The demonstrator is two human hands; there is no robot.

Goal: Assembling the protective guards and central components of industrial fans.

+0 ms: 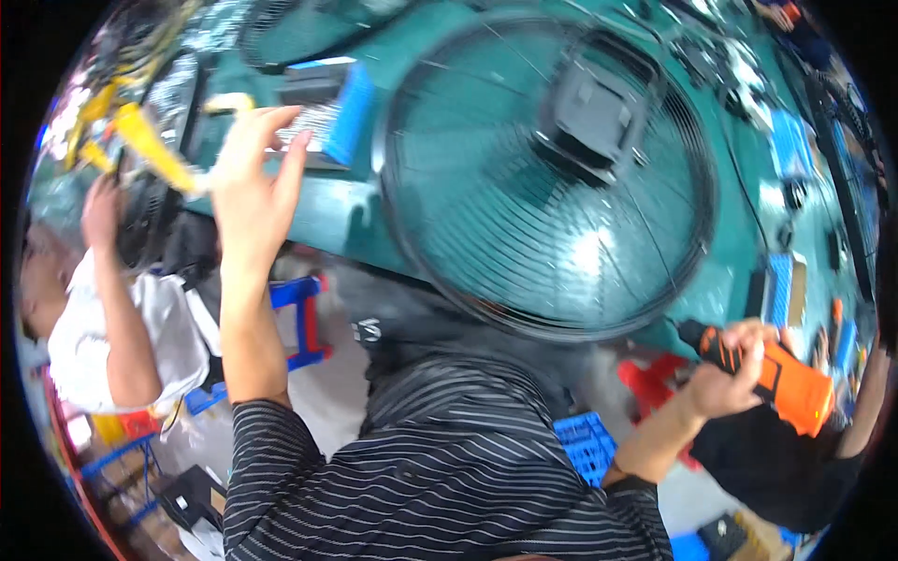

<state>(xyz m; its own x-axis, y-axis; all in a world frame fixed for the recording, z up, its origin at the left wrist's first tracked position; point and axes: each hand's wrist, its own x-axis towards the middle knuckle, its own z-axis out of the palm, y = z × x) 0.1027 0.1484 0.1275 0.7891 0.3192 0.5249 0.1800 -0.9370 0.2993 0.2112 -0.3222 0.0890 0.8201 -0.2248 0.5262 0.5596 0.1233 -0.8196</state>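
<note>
Driver (795,388) gripped in right hand (726,381), left hand (251,187) spread, seemingly a fan grille (519,220) between

Before me stretches a workbench (327,213) with a glossy green top, throwing a bright patch of light (586,252) back up at me. Beneath it I see pale grey floor (327,409). A red-and-blue stool (308,320) stands to my left; to my right is red plastic furniture (644,383), partly hidden, near a blue lattice crate (585,447) low down.
</note>
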